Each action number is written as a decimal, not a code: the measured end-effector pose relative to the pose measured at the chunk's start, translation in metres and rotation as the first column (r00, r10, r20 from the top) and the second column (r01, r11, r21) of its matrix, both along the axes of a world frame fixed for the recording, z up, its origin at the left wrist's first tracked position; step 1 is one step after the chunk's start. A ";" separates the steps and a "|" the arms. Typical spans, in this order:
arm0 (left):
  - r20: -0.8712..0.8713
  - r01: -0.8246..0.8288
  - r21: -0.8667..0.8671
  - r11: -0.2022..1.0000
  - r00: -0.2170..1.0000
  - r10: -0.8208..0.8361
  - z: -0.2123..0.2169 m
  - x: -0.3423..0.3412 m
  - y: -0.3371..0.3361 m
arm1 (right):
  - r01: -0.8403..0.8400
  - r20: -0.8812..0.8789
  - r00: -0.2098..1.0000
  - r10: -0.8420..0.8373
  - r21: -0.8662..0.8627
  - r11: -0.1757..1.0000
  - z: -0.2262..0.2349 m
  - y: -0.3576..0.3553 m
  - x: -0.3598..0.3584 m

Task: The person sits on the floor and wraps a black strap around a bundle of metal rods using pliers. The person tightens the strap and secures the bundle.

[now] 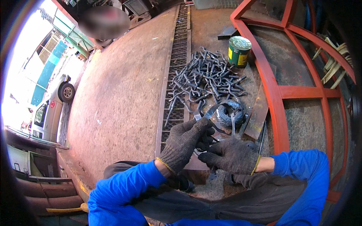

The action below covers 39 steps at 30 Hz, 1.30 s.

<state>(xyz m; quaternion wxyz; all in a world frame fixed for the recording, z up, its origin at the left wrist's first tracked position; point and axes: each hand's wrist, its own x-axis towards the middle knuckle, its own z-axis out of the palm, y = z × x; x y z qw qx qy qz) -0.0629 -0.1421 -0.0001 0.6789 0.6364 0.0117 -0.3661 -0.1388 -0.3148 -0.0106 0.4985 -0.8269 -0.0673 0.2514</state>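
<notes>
My left hand [186,139], in a dark knitted glove, is closed with a dark flat strap [212,110] coming out at its fingertips. The strap bends over in a loop and runs down to my right hand [233,155], gloved alike, with its fingers curled and pointing left. What lies inside the right fingers is partly hidden. Just beyond the hands sits a coil of shiny dark strapping [227,117]. Past it lies a heap of short bent dark metal rods [207,77], some of them over a floor grating [177,56].
A green can with yellow labels [239,52] stands behind the heap. On the right rises a red-orange metal frame [277,109]. A flat metal plate [259,113] lies beside the coil. Far left, a light-coloured vehicle [49,111] is outside. My knees spread below the hands.
</notes>
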 end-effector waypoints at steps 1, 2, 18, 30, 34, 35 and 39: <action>0.004 0.006 0.000 1.000 1.000 -0.006 0.001 0.000 0.000 | 0.011 0.000 1.000 -0.011 0.018 1.000 0.001 0.001 -0.001; 0.003 0.013 0.011 1.000 1.000 -0.013 0.001 0.000 -0.001 | 0.021 0.000 1.000 -0.021 0.036 0.999 0.002 0.002 -0.002; 0.054 -0.067 -0.039 0.997 0.996 0.069 0.010 0.009 0.005 | 0.060 -0.030 0.998 -0.056 0.164 0.985 0.005 0.003 -0.003; 0.446 -0.115 0.211 0.971 0.895 0.008 -0.008 0.005 0.000 | 0.311 -0.285 0.939 -0.195 0.451 0.837 -0.001 0.002 0.001; 0.438 -0.169 0.182 0.969 0.896 0.074 -0.004 0.018 0.004 | 0.234 -0.172 0.967 -0.186 0.324 0.917 0.007 0.008 -0.006; 0.402 -0.173 0.126 0.977 0.909 0.109 -0.008 0.015 0.003 | 0.231 -0.158 0.969 -0.192 0.289 0.929 0.008 0.008 -0.006; 0.195 -0.176 0.007 0.984 0.966 0.171 -0.004 0.000 -0.002 | 0.290 -0.131 0.956 -0.261 0.320 0.902 0.007 0.000 0.002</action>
